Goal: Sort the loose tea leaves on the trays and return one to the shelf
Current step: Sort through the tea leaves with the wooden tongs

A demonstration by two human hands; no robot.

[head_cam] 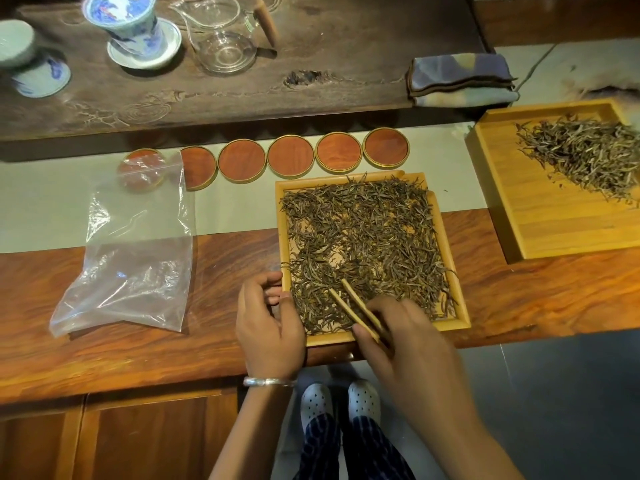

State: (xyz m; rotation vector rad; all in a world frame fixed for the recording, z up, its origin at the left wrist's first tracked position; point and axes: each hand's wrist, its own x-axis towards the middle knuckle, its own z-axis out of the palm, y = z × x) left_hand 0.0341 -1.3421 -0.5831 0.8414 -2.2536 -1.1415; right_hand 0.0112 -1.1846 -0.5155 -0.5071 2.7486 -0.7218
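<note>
A square bamboo tray (462,306) sits at the table's front edge, its floor spread with dark loose tea leaves (367,233). My right hand (405,337) grips wooden tweezers (356,306) whose tips dip into the leaves near the tray's front left. My left hand (268,327) rests at the tray's left rim, fingers loosely curled against it. A second, larger bamboo tray (554,230) lies to the right with a paler heap of tea leaves (588,154) at its far side.
A clear zip bag (135,258) lies left of the tray. A row of round red coasters (291,161) runs behind it. Further back stand blue-white lidded cups (135,26), a glass pitcher (221,32) and a folded cloth (460,79).
</note>
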